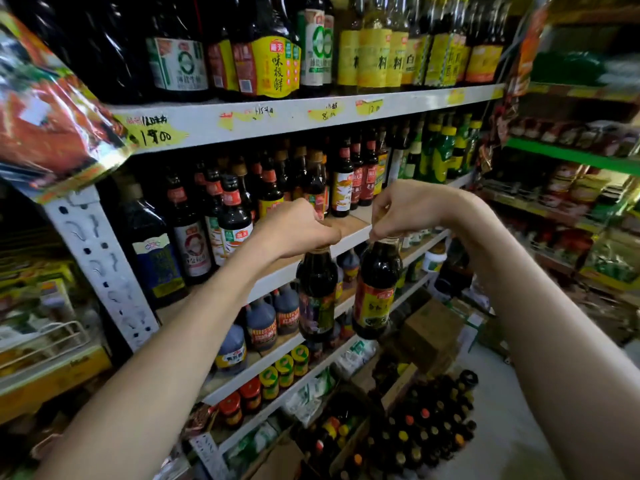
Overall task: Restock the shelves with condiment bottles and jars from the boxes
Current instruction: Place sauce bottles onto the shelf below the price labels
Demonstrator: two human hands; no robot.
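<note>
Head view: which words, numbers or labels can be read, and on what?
"味极鲜": yellow label of large dark bottle, upper shelf.
"料": yellow label of pale bottle, same shelf.
Handwritten price tags on its edge: not surely readable.
Labels of left-hand bottle and right-hand bottle: too blurred.

A shiny orange snack packet [45, 109] hangs at my upper left, handwritten yellow price tags [156, 135] sit ahead of me, bagged goods [613, 261] fill my right, pale floor [502, 445] below

We're in a small grocery shop here: metal shelves [294, 123] packed with sauce bottles [270, 64], handwritten yellow price tags [157, 135] on the edges, open boxes [429, 327] of stock on the floor [512, 438].
</note>
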